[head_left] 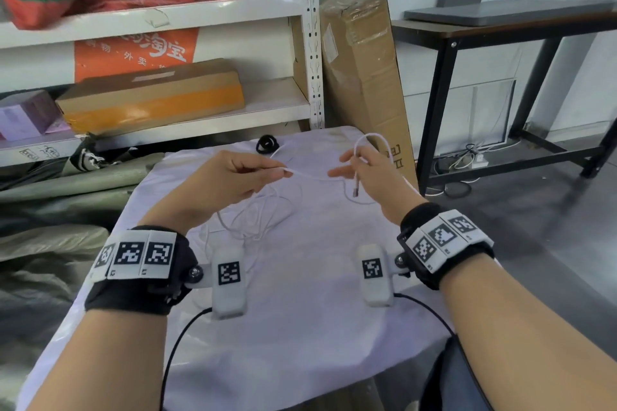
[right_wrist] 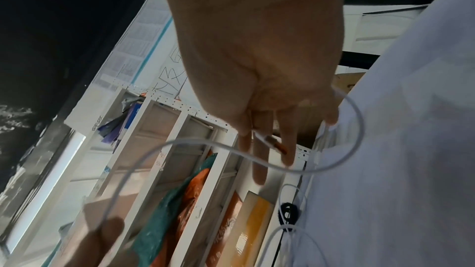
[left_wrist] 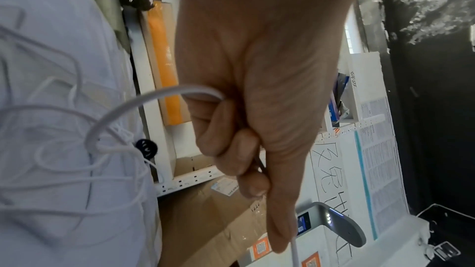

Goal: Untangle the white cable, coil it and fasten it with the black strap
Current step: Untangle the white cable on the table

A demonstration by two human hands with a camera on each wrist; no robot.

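Note:
A thin white cable [head_left: 314, 177] stretches between my two hands above a table covered in white cloth [head_left: 300, 310]. My left hand [head_left: 278, 171] pinches it between thumb and curled fingers [left_wrist: 231, 149]. My right hand [head_left: 349, 166] holds it close to its end. There the plug [head_left: 356, 192] hangs below the fingers [right_wrist: 259, 161], and a small loop [head_left: 367, 140] rises behind the hand. The rest of the cable lies in tangled loops [head_left: 257, 213] on the cloth under my left hand. The black strap [head_left: 267, 144] lies curled at the table's far edge, untouched.
A white metal shelf [head_left: 200, 10] with cardboard boxes stands behind the table, and a tall cardboard box [head_left: 360, 70] leans beside it. A black-framed table [head_left: 500, 27] stands to the right. Grey-green tarps [head_left: 50, 243] are heaped on the left. Black camera leads [head_left: 180, 344] trail from both wrists.

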